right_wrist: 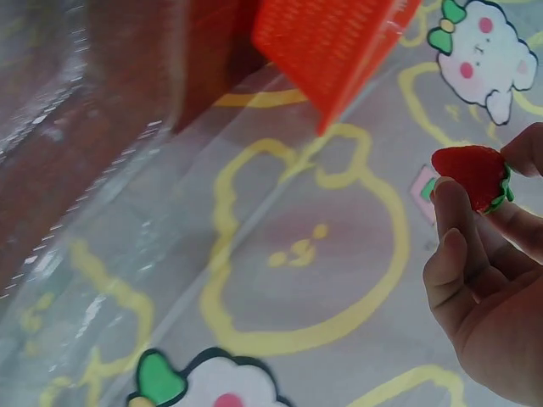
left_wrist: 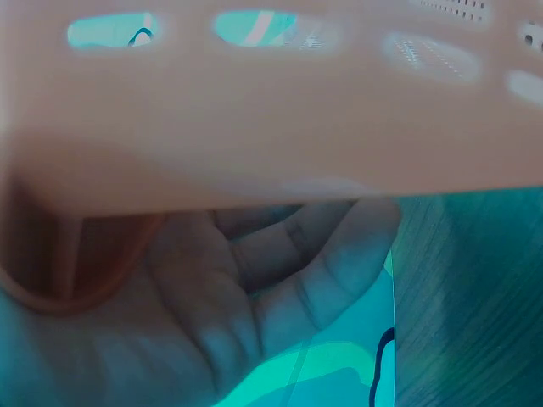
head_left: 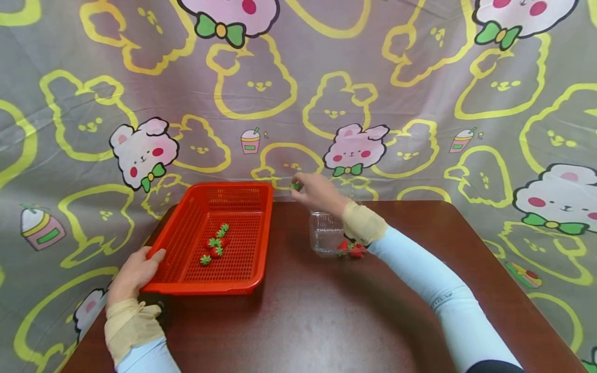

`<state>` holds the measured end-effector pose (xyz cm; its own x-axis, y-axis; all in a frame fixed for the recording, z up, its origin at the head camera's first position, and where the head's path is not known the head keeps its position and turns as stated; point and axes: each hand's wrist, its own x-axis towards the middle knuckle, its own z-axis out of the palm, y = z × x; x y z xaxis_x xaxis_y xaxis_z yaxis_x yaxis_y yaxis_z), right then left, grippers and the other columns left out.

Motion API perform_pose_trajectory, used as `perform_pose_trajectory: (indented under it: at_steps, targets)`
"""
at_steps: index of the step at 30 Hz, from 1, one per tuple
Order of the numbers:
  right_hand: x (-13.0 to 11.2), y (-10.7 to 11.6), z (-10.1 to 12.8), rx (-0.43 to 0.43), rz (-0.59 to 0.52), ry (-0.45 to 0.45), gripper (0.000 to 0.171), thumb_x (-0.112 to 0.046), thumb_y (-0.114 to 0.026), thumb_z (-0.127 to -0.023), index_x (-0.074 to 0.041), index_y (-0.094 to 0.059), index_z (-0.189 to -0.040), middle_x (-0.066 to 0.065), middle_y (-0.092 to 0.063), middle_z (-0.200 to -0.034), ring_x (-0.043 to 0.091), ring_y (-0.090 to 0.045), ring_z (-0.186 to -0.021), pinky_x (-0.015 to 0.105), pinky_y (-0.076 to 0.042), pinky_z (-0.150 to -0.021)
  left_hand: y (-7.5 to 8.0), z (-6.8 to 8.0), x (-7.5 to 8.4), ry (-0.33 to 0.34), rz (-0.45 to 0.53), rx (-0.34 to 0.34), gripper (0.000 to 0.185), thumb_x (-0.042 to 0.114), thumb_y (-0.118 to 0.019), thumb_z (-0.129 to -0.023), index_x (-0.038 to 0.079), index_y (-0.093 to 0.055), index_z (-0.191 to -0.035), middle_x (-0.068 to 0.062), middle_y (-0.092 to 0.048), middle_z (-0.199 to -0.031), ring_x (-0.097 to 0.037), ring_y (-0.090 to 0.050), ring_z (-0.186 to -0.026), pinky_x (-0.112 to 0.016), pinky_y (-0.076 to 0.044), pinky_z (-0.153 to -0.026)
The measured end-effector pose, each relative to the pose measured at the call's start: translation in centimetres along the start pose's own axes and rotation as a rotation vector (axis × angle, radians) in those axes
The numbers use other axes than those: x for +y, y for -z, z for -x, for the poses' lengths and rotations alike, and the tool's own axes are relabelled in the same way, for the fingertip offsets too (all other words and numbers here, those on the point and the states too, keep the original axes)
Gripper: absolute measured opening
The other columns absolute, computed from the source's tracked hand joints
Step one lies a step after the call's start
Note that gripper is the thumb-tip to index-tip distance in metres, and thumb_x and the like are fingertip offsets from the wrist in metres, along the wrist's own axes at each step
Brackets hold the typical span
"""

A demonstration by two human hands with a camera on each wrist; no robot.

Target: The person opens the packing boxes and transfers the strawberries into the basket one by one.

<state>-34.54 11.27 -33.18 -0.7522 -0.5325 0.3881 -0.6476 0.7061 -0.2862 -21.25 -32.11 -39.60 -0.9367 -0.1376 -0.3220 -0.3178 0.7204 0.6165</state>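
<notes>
Here, right hand (head_left: 319, 192) pinching a strawberry (right_wrist: 472, 174) between fingertips. Left hand (head_left: 135, 272) gripping the red basket (head_left: 261, 233) rim, fingers curled underneath

Left of the right hand's fingers (head_left: 303, 187) stood the red basket's wall (head_left: 267, 228); beneath the palm sat the clear container (head_left: 324, 235). Bare tabletop (head_left: 326, 311) lay open behind the wrist.

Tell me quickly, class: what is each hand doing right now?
Left hand: gripping the rim of the red basket.
Right hand: pinching a strawberry above the clear container.
</notes>
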Motion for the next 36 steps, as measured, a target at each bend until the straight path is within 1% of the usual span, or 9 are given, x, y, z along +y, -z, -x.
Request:
perform_pose_trajectory:
  at_steps: [7, 11, 17, 23, 26, 30, 32, 36]
  targets:
    - [-2.7, 0.1, -3.0, 0.005, -0.027, 0.022, 0.020, -0.023, -0.060, -0.091, -0.009, -0.065, -0.105, 0.003, -0.073, -0.095, 0.016, -0.068, -0.079, 0.029, -0.054, -0.072, 0.1, 0.0, -0.2, -0.002, 0.001, 0.002, 0.068, 0.047, -0.033, -0.103, -0.009, -0.029, -0.142, -0.029, -0.050, -0.121, -0.036, -0.053, -0.102, -0.045, -0.044, -0.082]
    - [-4.1, 0.1, -4.6, -0.003, -0.022, 0.039, 0.019, -0.022, -0.060, -0.090, -0.009, -0.065, -0.104, 0.002, -0.072, -0.092, 0.014, -0.066, -0.077, 0.027, -0.053, -0.072, 0.2, 0.0, 0.0, -0.009, 0.009, 0.003, 0.068, 0.046, -0.033, -0.104, -0.010, -0.029, -0.141, -0.030, -0.050, -0.121, -0.036, -0.053, -0.102, -0.045, -0.043, -0.082]
    - [-5.9, -0.1, -6.8, -0.019, -0.023, 0.026, 0.019, -0.028, -0.060, -0.093, -0.012, -0.065, -0.104, -0.002, -0.069, -0.087, 0.011, -0.059, -0.068, 0.026, -0.049, -0.063, 0.3, 0.0, 0.1, -0.006, -0.001, 0.005, 0.066, 0.047, -0.033, -0.104, -0.009, -0.031, -0.140, -0.029, -0.051, -0.120, -0.036, -0.054, -0.101, -0.045, -0.044, -0.082]
    - [-7.3, -0.4, -8.1, -0.050, -0.060, 0.006, 0.018, -0.029, -0.057, -0.095, -0.013, -0.062, -0.102, -0.001, -0.064, -0.080, 0.012, -0.053, -0.064, 0.024, -0.042, -0.061, 0.3, 0.0, 0.2, -0.012, -0.008, 0.007, 0.066, 0.046, -0.033, -0.104, -0.010, -0.031, -0.140, -0.030, -0.051, -0.119, -0.036, -0.054, -0.100, -0.046, -0.043, -0.083]
    - [-8.1, -0.7, -8.7, -0.041, -0.062, 0.004, 0.017, -0.028, -0.056, -0.095, -0.013, -0.060, -0.100, -0.001, -0.062, -0.080, 0.012, -0.050, -0.063, 0.023, -0.038, -0.059, 0.4, 0.1, 0.2, -0.025, -0.022, 0.012, 0.066, 0.045, -0.032, -0.104, -0.011, -0.031, -0.140, -0.031, -0.050, -0.120, -0.038, -0.053, -0.102, -0.047, -0.043, -0.084]
    - [-9.1, -1.2, -9.8, -0.003, -0.077, -0.014, 0.014, -0.026, -0.056, -0.095, -0.013, -0.059, -0.098, -0.001, -0.059, -0.079, 0.011, -0.046, -0.062, 0.022, -0.034, -0.057, 0.6, 0.2, 0.2, -0.033, -0.025, 0.020, 0.066, 0.045, -0.032, -0.104, -0.010, -0.031, -0.139, -0.031, -0.050, -0.121, -0.039, -0.053, -0.102, -0.047, -0.043, -0.083]
    - [-9.6, -1.5, -10.3, 0.009, -0.098, -0.033, 0.013, -0.026, -0.057, -0.094, -0.013, -0.058, -0.096, -0.002, -0.056, -0.076, 0.009, -0.043, -0.060, 0.021, -0.033, -0.055, 0.5, 0.3, 0.3, -0.033, -0.019, 0.022, 0.065, 0.046, -0.032, -0.104, -0.009, -0.032, -0.139, -0.030, -0.050, -0.121, -0.038, -0.053, -0.102, -0.045, -0.042, -0.083]
    - [-10.1, -2.3, -10.9, -0.015, -0.122, -0.070, 0.016, -0.026, -0.055, -0.095, -0.012, -0.052, -0.088, -0.002, -0.044, -0.068, 0.009, -0.034, -0.057, 0.021, -0.025, -0.051, 0.1, 0.3, 0.4, -0.041, -0.012, 0.025, 0.065, 0.046, -0.032, -0.104, -0.010, -0.033, -0.139, -0.031, -0.050, -0.121, -0.038, -0.052, -0.103, -0.045, -0.042, -0.083]
